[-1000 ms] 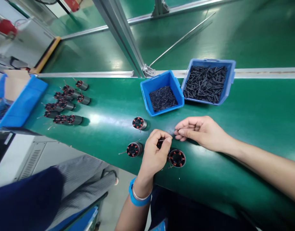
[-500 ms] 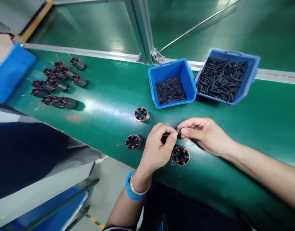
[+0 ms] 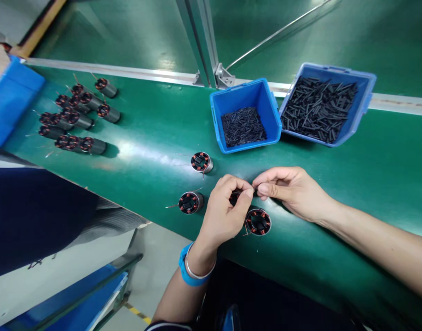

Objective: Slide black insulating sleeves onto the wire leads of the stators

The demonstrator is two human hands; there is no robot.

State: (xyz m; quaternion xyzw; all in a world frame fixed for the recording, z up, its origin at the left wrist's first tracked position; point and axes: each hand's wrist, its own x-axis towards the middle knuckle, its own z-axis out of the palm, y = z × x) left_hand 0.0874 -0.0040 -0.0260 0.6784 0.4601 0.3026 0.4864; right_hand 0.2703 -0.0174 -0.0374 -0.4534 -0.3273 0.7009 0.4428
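Thumb and forefinger of my left hand (image 3: 227,209) are pinched together at the tip. My right hand (image 3: 286,191) pinches too, its fingertips almost meeting the left ones. Something small and dark shows between the two pinches, too small to make out. Partly hidden behind my left fingers is a motor stator (image 3: 234,198) with copper windings. Just below, another stator (image 3: 258,222) stands upright, its thin wire leads toward my left hand. Left of my hands are two more, an upper stator (image 3: 201,162) and a lower stator (image 3: 190,202), with leads sticking out.
Behind my hands stand a blue bin (image 3: 245,126) of thin black tubes and a paler blue bin (image 3: 321,110) of thicker ones. A group of several stators (image 3: 76,117) lies at the left. A metal frame post (image 3: 205,46) rises at the bench's back edge.
Both hands keep almost the same pinching pose, fingertips close together. The view has shifted slightly, so the bench and the left stators appear a little farther left and up.
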